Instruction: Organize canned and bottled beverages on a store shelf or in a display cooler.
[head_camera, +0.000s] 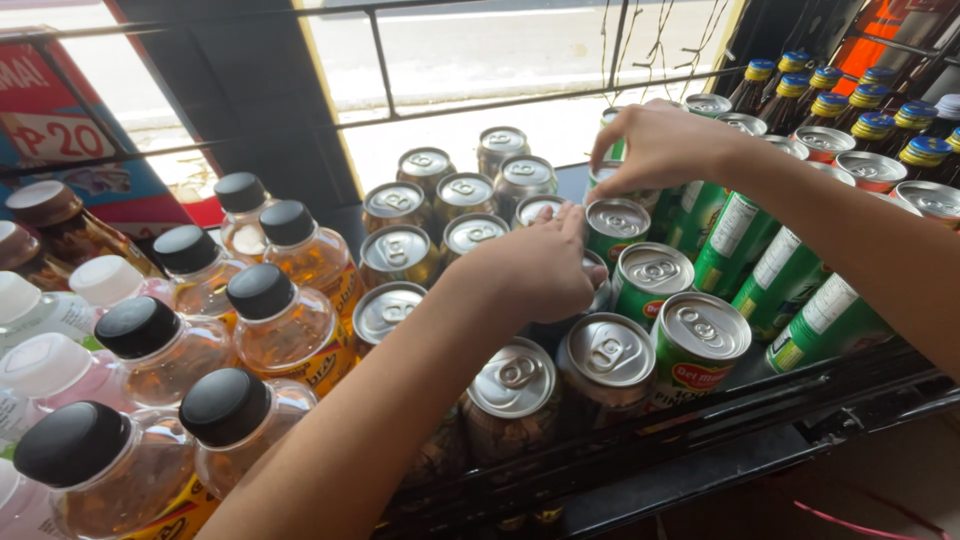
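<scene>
My left hand (535, 268) reaches across a rack of drink cans and closes over the top of a can that it mostly hides, in the middle row. My right hand (660, 145) is farther back, fingers pinched on the rim of a green can (605, 178) at the rear of the green row. Green cans (650, 275) with silver tops stand in rows to the right. Gold-brown cans (398, 255) fill the rows to the left of my left hand.
Amber drink bottles with black caps (262, 292) crowd the left side, with pale bottles with white caps (45, 365) at the far left. Brown bottles with blue-and-yellow caps (870, 125) stand at the back right. A black wire rack edge (700, 440) runs along the front. Metal window bars (480, 100) lie behind.
</scene>
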